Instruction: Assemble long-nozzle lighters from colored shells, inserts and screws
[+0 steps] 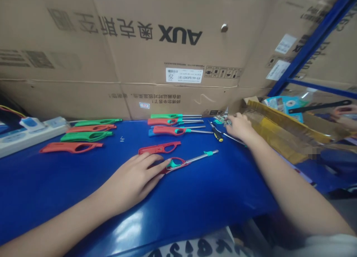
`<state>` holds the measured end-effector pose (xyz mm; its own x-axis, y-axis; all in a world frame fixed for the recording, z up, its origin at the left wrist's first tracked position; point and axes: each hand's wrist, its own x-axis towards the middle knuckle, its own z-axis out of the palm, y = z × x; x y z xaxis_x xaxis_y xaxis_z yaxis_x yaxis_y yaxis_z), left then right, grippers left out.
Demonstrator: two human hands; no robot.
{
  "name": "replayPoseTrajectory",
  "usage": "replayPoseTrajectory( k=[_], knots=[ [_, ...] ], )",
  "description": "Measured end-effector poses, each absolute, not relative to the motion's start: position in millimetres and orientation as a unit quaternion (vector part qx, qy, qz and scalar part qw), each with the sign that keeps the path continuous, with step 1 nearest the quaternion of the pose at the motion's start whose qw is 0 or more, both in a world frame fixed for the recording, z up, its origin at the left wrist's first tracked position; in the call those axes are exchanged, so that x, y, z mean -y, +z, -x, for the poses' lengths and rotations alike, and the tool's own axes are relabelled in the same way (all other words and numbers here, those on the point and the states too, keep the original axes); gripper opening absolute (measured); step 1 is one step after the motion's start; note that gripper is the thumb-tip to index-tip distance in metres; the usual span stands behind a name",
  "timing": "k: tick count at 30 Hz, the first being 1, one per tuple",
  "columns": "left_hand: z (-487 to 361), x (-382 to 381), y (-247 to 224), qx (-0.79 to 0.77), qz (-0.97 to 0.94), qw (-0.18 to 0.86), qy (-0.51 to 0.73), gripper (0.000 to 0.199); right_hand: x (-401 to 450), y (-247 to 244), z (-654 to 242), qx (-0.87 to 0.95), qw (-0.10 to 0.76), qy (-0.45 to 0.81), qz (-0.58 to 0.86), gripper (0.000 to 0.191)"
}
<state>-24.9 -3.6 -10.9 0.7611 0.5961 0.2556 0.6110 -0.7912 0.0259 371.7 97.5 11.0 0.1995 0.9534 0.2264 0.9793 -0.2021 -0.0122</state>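
Note:
My left hand (pixel 139 173) is closed on the handle of a red lighter (pixel 182 161) with a green trigger and a metal tube pointing right. Just behind it lies a loose red handle shell (pixel 160 148). At the back right, my right hand (pixel 239 126) reaches into a small pile of metal and green parts (pixel 221 118); its fingers are bent together, and what they hold is too small to name. Yellow-and-black pliers (pixel 216 132) lie left of that hand. Several lighters with metal tubes, among them a red one (pixel 167 130), lie in the middle back.
Red and green shells (pixel 72 147) lie at the left, near a white power strip (pixel 33 136). A large cardboard box (pixel 111 64) stands behind the blue table (pixel 83 182). At the right are a yellow-taped carton (pixel 279 132), a blue frame and another person's hand (pixel 346 112).

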Motion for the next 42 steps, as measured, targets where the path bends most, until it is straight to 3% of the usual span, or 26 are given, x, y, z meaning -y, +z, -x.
replayPoseTrajectory(
  k=[4, 20, 29, 35, 42],
  knots=[
    [26.3, 3.9, -9.0, 0.318, 0.938, 0.040, -0.129, 0.040, -105.4, -1.6, -384.6, 0.596, 0.038, -0.055, 0.800, 0.044],
    [28.1, 2.3, -10.1, 0.316, 0.934, 0.036, -0.162, 0.033, -104.6, 0.8, -371.2, 0.594, 0.025, -0.043, 0.803, 0.022],
    [26.0, -2.8, -10.2, 0.326, 0.930, -0.042, -0.164, 0.035, -107.9, -2.7, -376.2, 0.578, 0.049, -0.023, 0.814, 0.029],
    [25.9, 0.0, -11.0, 0.335, 0.920, -0.072, -0.189, 0.034, -104.7, 3.0, -372.5, 0.546, 0.048, -0.020, 0.836, 0.046],
    [24.0, -25.6, -0.2, 0.339, 0.903, -0.044, -0.259, 0.031, -95.0, 20.3, -359.7, 0.605, 0.104, -0.046, 0.788, 0.027]
  ],
)
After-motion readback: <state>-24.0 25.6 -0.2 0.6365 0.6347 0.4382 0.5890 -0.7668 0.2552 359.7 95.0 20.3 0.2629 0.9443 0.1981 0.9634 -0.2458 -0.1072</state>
